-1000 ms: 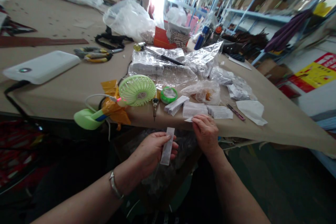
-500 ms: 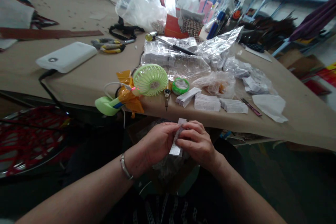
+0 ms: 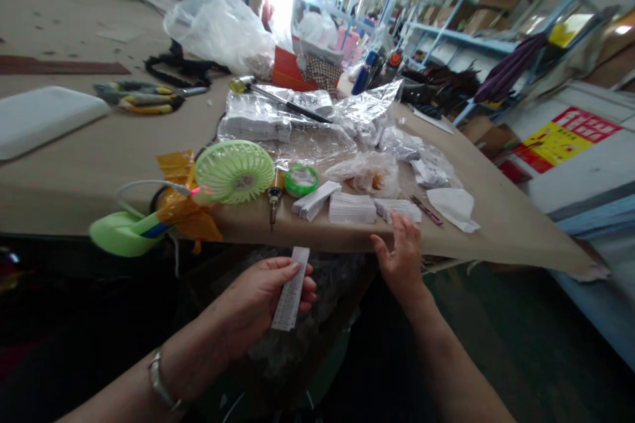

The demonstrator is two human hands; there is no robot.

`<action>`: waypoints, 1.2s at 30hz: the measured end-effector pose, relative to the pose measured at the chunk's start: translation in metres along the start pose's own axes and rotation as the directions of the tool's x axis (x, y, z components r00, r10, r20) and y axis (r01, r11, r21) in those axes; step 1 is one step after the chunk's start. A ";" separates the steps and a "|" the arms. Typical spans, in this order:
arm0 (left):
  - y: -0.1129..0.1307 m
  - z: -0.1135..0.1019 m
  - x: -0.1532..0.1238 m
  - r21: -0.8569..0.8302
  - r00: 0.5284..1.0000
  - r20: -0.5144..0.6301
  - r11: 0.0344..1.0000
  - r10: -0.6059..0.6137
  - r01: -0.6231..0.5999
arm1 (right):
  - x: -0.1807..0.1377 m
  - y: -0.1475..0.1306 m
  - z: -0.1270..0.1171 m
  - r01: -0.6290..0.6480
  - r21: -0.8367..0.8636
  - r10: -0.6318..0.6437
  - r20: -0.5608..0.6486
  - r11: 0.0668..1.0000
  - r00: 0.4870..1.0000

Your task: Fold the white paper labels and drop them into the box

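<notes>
In my left hand [image 3: 258, 287] is a narrow white printed label strip [image 3: 290, 299], pinched under the thumb and held below the table edge. Whether it is one strip or a thin bundle I cannot tell. My right hand [image 3: 404, 258] is at the table's front edge, fingers apart and nothing seen in it. Its fingertips reach the near side of the right-hand label stack [image 3: 404, 207]; contact is unclear. Beside that lie a middle label stack [image 3: 352, 209] and a slanted left label stack [image 3: 316, 201]. A thin purplish tool [image 3: 427, 210] lies just right of the stacks.
A green fan [image 3: 234, 172] taped at the edge stands left of a soldering iron [image 3: 274, 201] and a green round tub [image 3: 301, 180]. Clear plastic bags [image 3: 370, 172] lie behind the stacks. Pliers [image 3: 141, 98] and a white power bank [image 3: 47, 117] are farther left.
My right hand has left the strip and moved right and forward to the right-hand label stack, its fingers spreading. My left hand keeps the strip. The view has turned rightward.
</notes>
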State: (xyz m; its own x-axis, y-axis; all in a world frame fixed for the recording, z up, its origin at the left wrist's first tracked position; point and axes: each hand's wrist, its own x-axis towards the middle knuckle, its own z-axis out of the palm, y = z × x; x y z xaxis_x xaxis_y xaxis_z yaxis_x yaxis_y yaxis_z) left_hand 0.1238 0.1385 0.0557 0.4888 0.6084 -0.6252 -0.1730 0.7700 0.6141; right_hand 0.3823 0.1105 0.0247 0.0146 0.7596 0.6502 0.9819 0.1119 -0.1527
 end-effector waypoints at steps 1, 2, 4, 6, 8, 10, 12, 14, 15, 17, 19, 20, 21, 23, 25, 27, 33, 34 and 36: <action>-0.001 -0.001 0.001 0.007 1.000 -0.004 1.000 -0.004 0.004 | -0.003 0.012 0.002 -0.046 -0.112 0.051 0.044 0.993 0.998; -0.002 -0.001 0.002 0.010 1.000 -0.005 1.000 -0.010 0.010 | -0.006 0.022 0.004 -0.061 -0.194 0.081 0.098 0.979 0.992; -0.004 -0.001 0.003 0.010 1.000 -0.007 1.000 -0.023 0.023 | -0.012 0.034 0.006 -0.037 -0.264 0.086 0.178 0.964 0.980; -0.006 -0.001 0.004 0.012 1.000 -0.010 1.000 -0.025 0.025 | -0.018 0.039 0.007 0.007 -0.244 0.035 0.169 0.970 0.985; -0.007 -0.001 0.004 0.014 1.000 -0.007 1.000 -0.022 0.022 | -0.021 0.043 0.006 0.044 -0.192 -0.021 0.119 0.980 0.993; -0.006 0.000 0.004 0.012 1.000 0.000 1.000 -0.020 0.020 | -0.021 0.050 0.003 0.066 -0.129 -0.058 0.068 0.989 0.996; -0.006 0.001 0.004 0.007 1.000 -0.005 1.000 -0.022 0.022 | -0.019 0.056 -0.001 0.061 -0.044 -0.060 0.015 0.997 0.998; -0.005 0.003 0.004 -0.001 1.000 -0.009 1.000 -0.023 0.023 | -0.016 0.056 -0.007 0.018 0.057 -0.015 -0.048 0.998 0.999; -0.005 0.003 0.004 -0.005 1.000 -0.009 1.000 -0.023 0.023 | -0.013 0.052 -0.010 -0.008 0.108 0.017 -0.080 0.994 0.997; -0.005 0.005 0.004 -0.014 1.000 0.007 1.000 -0.019 0.020 | -0.007 0.031 -0.016 -0.040 0.224 0.071 -0.134 0.974 0.988; -0.006 0.006 0.004 -0.023 0.999 0.030 1.000 -0.019 0.020 | -0.003 -0.003 -0.020 -0.011 0.380 0.069 -0.139 0.925 0.988; -0.006 0.007 0.004 -0.033 0.999 0.042 0.999 -0.016 0.018 | -0.002 -0.022 -0.020 0.026 0.462 0.030 -0.114 0.886 0.993; -0.007 0.007 0.005 -0.052 0.998 0.057 0.999 -0.006 0.009 | -0.001 -0.041 -0.020 0.082 0.523 -0.048 -0.080 0.848 0.996; -0.008 0.007 0.006 -0.119 0.996 0.071 0.992 0.046 -0.037 | -0.005 -0.075 -0.015 0.227 0.566 -0.256 -0.029 0.793 0.966; -0.009 0.005 0.006 -0.188 0.991 0.072 0.977 0.116 -0.100 | -0.011 -0.099 -0.007 0.341 0.537 -0.412 0.012 0.772 0.911; -0.010 0.003 0.006 -0.225 0.986 0.067 0.965 0.151 -0.133 | -0.018 -0.111 0.003 0.383 0.496 -0.469 0.054 0.779 0.882; -0.011 -0.003 0.005 -0.243 0.987 0.024 0.959 0.158 -0.148 | -0.024 -0.116 0.010 0.400 0.487 -0.510 0.114 0.777 0.852; -0.011 -0.003 0.005 -0.235 0.986 0.018 0.960 0.164 -0.155 | -0.023 -0.116 0.009 0.400 0.494 -0.512 0.110 0.772 0.852; -0.011 -0.003 0.005 -0.219 0.984 0.017 0.961 0.179 -0.171 | -0.020 -0.117 0.006 0.399 0.512 -0.514 0.100 0.761 0.852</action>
State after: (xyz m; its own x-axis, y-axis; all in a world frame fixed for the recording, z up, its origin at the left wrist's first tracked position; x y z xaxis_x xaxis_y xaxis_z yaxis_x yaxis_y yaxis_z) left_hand 0.1254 0.1337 0.0441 0.4644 0.7332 -0.4968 -0.4373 0.6776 0.5913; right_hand 0.2664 0.0863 0.0249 -0.5116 0.6534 0.5579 0.6560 0.7164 -0.2375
